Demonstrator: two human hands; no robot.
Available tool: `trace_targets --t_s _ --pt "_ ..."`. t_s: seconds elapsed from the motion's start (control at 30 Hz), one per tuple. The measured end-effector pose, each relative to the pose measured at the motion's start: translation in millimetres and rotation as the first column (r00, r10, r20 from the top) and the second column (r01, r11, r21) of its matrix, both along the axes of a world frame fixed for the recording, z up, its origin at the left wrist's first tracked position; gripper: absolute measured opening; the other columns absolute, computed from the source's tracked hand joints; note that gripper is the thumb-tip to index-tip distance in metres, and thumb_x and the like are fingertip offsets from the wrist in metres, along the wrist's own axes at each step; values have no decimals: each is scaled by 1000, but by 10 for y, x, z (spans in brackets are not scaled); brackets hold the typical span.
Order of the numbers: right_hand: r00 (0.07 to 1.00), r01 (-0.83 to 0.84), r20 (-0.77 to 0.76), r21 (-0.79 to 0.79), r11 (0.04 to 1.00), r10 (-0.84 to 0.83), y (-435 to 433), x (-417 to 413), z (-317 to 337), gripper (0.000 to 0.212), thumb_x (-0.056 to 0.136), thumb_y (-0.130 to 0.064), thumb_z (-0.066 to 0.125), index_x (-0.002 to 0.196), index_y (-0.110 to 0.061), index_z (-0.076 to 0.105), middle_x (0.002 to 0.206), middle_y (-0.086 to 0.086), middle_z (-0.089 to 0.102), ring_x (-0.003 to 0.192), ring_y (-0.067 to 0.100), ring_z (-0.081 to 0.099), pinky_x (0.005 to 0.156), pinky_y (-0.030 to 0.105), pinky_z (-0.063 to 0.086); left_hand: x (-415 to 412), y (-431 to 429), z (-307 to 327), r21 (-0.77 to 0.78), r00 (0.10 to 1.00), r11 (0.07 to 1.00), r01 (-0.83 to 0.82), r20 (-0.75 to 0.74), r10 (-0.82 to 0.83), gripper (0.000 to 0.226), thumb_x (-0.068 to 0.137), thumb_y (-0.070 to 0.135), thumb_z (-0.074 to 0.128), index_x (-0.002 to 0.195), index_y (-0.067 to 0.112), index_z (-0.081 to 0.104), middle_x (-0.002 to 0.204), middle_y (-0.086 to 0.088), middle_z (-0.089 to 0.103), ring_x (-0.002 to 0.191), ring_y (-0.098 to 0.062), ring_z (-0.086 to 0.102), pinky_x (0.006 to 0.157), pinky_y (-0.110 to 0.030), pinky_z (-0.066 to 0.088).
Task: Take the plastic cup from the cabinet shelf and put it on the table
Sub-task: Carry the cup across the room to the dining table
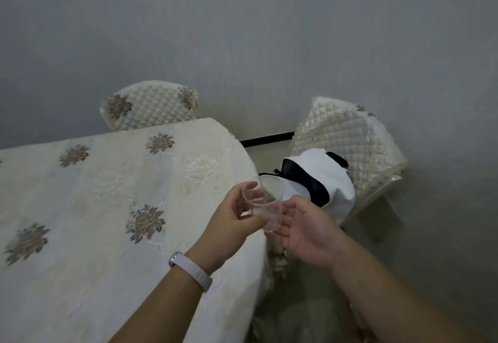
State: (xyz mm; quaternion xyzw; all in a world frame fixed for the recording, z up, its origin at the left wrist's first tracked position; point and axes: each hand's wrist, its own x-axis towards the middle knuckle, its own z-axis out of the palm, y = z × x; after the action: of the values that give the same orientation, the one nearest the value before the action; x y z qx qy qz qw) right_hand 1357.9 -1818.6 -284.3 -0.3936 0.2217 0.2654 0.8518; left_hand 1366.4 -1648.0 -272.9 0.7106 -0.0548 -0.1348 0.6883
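A clear plastic cup (265,202) hangs tilted in the air just past the table's right edge, its mouth turned up and away from me. My left hand (231,218), with a pale band on its wrist, pinches the cup's side between thumb and fingers. My right hand (307,231) is spread palm-up beside and under the cup's base, its fingertips touching it. The table (107,194) lies to the left under a cream cloth with embroidered flowers. No cabinet is in view.
A quilted chair (153,109) stands behind the table's far end. A second quilted chair (347,143) at the right carries a white and dark bag (320,178). A grey wall fills the background, with floor between table and right chair.
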Motion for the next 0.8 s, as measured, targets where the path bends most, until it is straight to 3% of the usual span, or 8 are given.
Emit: trace_targets --t_s 0.17,0.33,0.47,0.57,0.63,0.8 --pt "996 -86 12 30 996 85 -362 354 26 28 88 -18 48 107 0 60 100 23 67 77 27 66 74 38 54 127 -408 44 33 994 993 -113 9 113 55 72 11 71 122 27 54 122 -1 64 110 -12 63 86 -29 54" --pt "987 -162 12 56 985 162 -437 566 -20 32 88 -22 51 110 -1 61 111 25 63 82 29 66 76 40 55 252 -447 112 47 988 987 -153 3 153 54 82 -9 66 124 23 53 124 -4 62 114 -17 61 80 -25 54" --pt "973 -232 14 39 972 232 -402 736 -45 40 85 -22 53 118 0 58 114 26 63 84 30 65 75 39 55 298 -429 78 54 976 975 -216 13 216 58 73 4 69 125 23 52 125 -3 62 113 -14 62 81 -25 54" --pt "962 -274 -9 27 961 275 -281 850 -84 46 84 -21 53 124 1 56 113 26 62 79 29 65 71 38 56 324 -340 25 45 963 962 -269 5 269 58 75 1 69 127 21 51 126 -3 61 116 -15 60 84 -26 53" --pt "951 -308 -16 30 951 308 -169 918 -118 42 84 -20 52 121 1 56 111 25 62 77 28 65 74 38 56 341 -241 -26 26 951 950 -310 -2 311 57 78 -3 67 127 20 51 127 -5 61 116 -17 60 83 -25 53" --pt "931 -366 -22 4 931 366 58 1152 -137 26 85 -17 50 107 -4 57 104 23 60 71 28 66 73 37 55 482 -56 -111 0 929 930 -369 -19 369 59 70 8 69 125 22 52 126 -5 61 113 -14 62 81 -23 52"
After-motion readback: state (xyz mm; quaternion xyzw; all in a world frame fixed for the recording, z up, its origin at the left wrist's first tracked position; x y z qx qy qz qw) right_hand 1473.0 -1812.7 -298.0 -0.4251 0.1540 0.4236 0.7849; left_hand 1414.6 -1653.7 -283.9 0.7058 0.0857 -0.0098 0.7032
